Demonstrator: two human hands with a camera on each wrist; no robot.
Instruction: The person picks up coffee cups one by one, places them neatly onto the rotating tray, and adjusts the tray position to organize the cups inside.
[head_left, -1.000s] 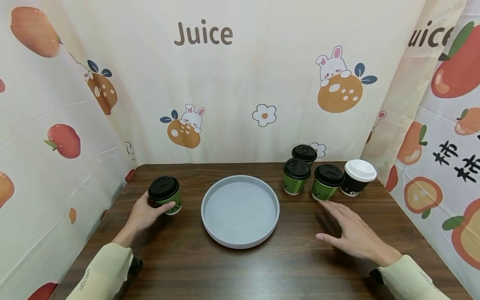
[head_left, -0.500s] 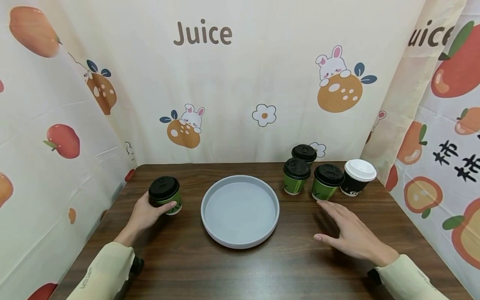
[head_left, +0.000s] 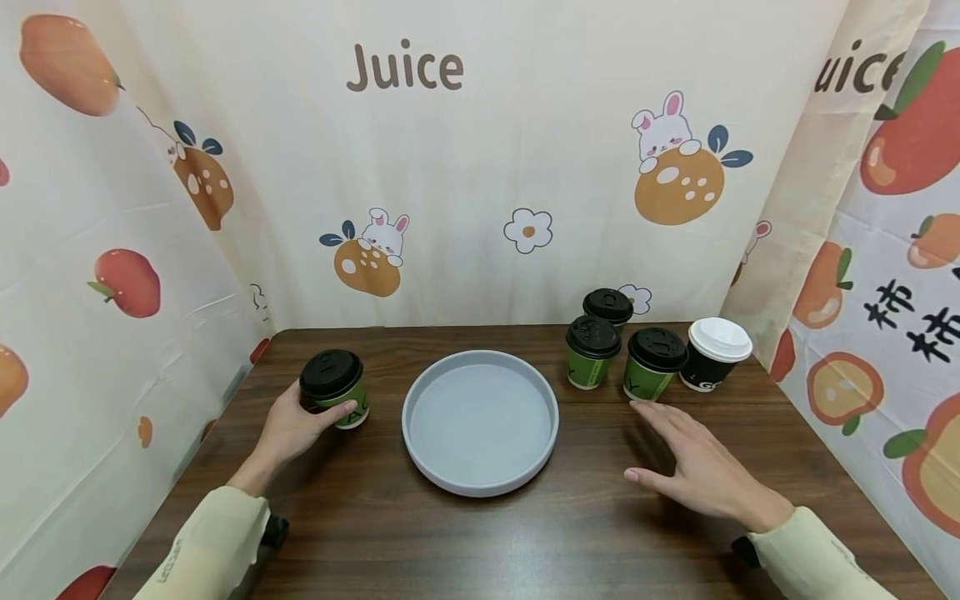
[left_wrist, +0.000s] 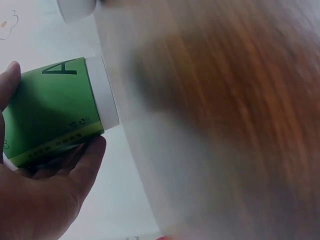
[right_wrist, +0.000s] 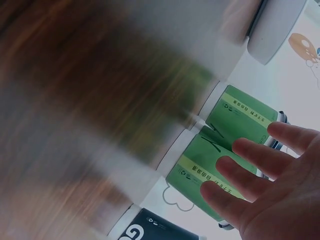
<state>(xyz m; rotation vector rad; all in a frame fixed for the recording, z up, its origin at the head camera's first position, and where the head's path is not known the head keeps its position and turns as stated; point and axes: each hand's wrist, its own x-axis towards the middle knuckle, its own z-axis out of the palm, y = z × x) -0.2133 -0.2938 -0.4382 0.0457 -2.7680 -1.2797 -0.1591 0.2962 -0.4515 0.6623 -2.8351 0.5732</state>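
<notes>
On the left side of the table, my left hand (head_left: 288, 429) grips a green paper coffee cup (head_left: 352, 393) with a black lid, thumb along its near side. The left wrist view has this hand (left_wrist: 47, 200) curled round the cup (left_wrist: 55, 105); whether its base touches the table I cannot tell. My right hand (head_left: 705, 468) is spread with thumb apart, holding nothing. Its fingertips are close to a green coffee cup (head_left: 647, 382) with a black lid; contact is unclear. In the right wrist view the fingers (right_wrist: 255, 150) extend in front of two green cups (right_wrist: 200, 172).
A round grey tray (head_left: 480, 488) lies mid-table. Another green cup (head_left: 587, 371) stands right of it, with a black-lidded cup (head_left: 609, 305) partly hidden behind. A black cup with a white lid (head_left: 720, 339) is farther right. A printed curtain (head_left: 465, 167) hangs behind the brown table (head_left: 450, 550).
The left hand and its cup have shifted very slightly to the right. The right hand has drifted a little to the left, its fingers still spread.
</notes>
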